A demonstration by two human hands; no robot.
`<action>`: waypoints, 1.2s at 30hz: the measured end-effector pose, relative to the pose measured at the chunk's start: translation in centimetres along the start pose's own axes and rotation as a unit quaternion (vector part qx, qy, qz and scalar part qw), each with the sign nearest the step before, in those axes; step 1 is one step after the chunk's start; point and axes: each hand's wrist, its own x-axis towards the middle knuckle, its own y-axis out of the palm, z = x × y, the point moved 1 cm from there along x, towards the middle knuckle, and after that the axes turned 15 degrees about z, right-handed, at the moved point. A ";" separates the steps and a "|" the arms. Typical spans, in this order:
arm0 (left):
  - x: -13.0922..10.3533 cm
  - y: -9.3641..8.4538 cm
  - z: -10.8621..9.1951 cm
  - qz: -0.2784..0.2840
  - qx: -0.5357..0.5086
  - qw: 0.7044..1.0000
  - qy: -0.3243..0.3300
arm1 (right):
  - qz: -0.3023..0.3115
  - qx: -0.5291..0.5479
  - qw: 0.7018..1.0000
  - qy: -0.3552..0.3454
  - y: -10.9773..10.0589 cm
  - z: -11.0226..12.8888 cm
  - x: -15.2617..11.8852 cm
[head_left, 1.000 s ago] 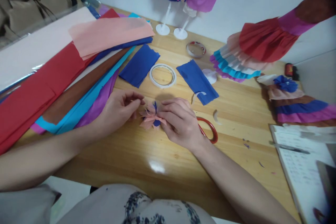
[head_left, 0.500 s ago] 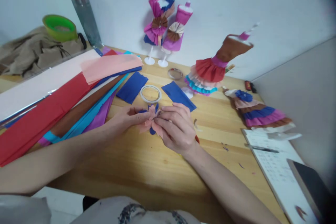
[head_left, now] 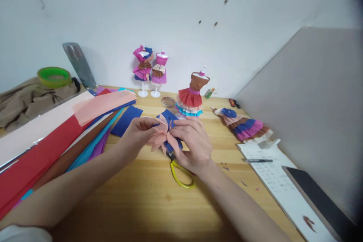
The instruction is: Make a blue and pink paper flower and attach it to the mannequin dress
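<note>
A layered paper flower [head_left: 162, 136] with pink petals over blue ones is held up over the wooden table. My left hand [head_left: 141, 132] pinches its upper left petals between thumb and fingers. On the right side, my right hand [head_left: 194, 141] has its fingers closed round the petals near the centre; its fingertips are partly hidden. Yellow-handled scissors [head_left: 183, 176] lie under the flower and my right hand, their blades mostly covered. A blue paper piece [head_left: 126, 121] lies behind my left hand.
Coloured paper sheets [head_left: 56, 140] cover the left side. Small dressed stands [head_left: 144, 67] are at the back, with a brown and red dress form [head_left: 195, 90] to their right. A striped paper dress [head_left: 245, 126], a pen [head_left: 259, 160] and a dark tablet-like object [head_left: 317, 196] are at the right.
The camera view has tilted up, showing more wall. The flower now appears larger and its pink petals more spread between my hands. The yellow scissor handle has come into clear view.
</note>
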 end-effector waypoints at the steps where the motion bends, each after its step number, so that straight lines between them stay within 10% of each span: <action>1: 0.3 0.1 0.0 0.003 -0.006 1.000 0.004 | 0.002 -0.003 1.000 0.006 -0.1 -0.1 0.0; 22: 0.5 0.0 -1.0 0.007 0.135 0.988 0.075 | 0.052 0.089 0.993 0.049 -1.9 0.2 1.1; 36: 1.2 -0.5 -0.1 0.076 0.074 0.994 -0.033 | 0.091 0.219 0.955 0.176 -1.7 -0.4 0.8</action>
